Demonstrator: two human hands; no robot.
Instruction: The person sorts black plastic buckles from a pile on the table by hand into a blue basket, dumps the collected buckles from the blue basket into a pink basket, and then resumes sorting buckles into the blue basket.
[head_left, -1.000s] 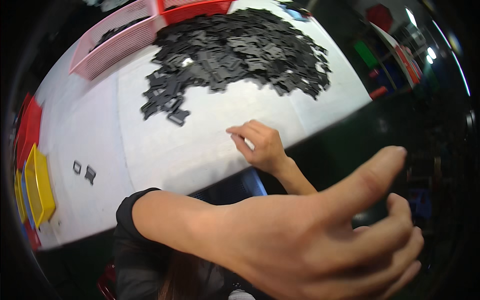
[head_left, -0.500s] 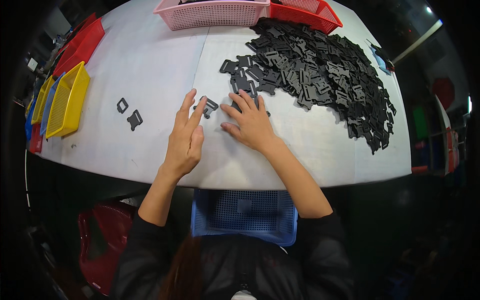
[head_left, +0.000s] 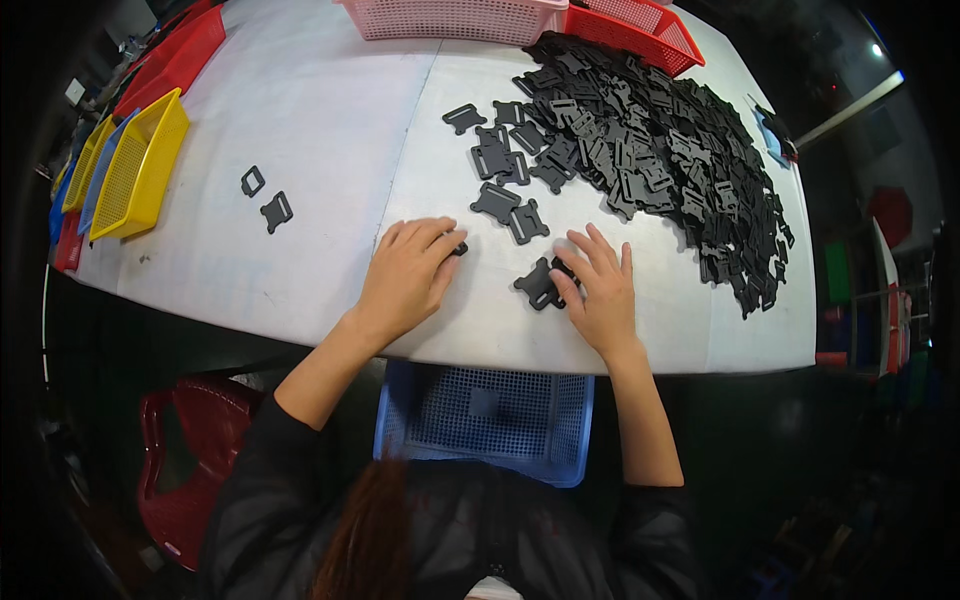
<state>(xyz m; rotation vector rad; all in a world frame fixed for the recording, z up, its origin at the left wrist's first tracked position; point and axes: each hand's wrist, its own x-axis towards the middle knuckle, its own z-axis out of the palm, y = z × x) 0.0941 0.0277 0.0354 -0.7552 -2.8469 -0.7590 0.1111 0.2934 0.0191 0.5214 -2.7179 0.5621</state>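
On the white table, my left hand (head_left: 405, 280) has its fingers bent together over a black plastic buckle piece (head_left: 460, 248), mostly hidden under the fingertips. My right hand (head_left: 605, 295) is to its right, fingers spread, with thumb and fingertips on small dark pieces. One flat black buckle piece (head_left: 538, 285) shows beside that thumb; another is partly covered by the fingers. Just beyond the hands lie two loose buckle pieces, one with a slot (head_left: 528, 221) and one tilted beside it (head_left: 496, 202). A small loose cluster (head_left: 492, 158) sits farther back.
A big heap of black buckle pieces (head_left: 660, 150) covers the right side. At the back stand a pink basket (head_left: 450, 22) and a red basket (head_left: 640, 40). Two pieces (head_left: 277, 212) lie at left near a yellow basket (head_left: 145, 165). A blue crate (head_left: 485, 425) is below the table edge.
My right hand has moved right and nearer, with buckle pieces under it. My left hand has moved right and nearer, its fingers now bent over a piece. Several pieces now lie uncovered between hands and heap.
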